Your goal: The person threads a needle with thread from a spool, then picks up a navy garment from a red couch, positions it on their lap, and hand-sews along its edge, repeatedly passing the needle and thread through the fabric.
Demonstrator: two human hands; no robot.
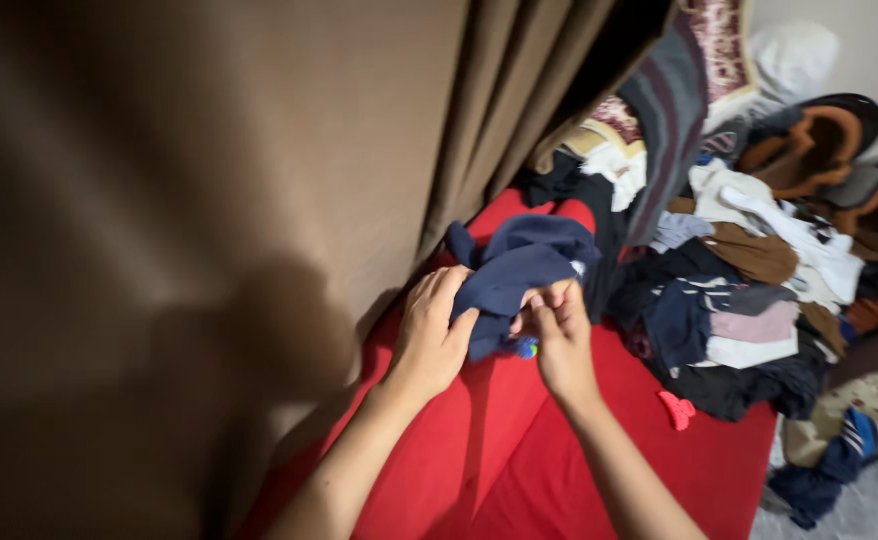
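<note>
Your left hand [429,335] and right hand [561,335] both grip the crumpled navy-blue fabric garment [519,265] above the red cloth surface [519,450], beside a heap of mixed clothes [749,290].

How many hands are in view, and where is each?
2. The left hand grips the left side of a navy blue garment over the red cloth; the right hand pinches its lower right edge. None seem hidden.
</note>
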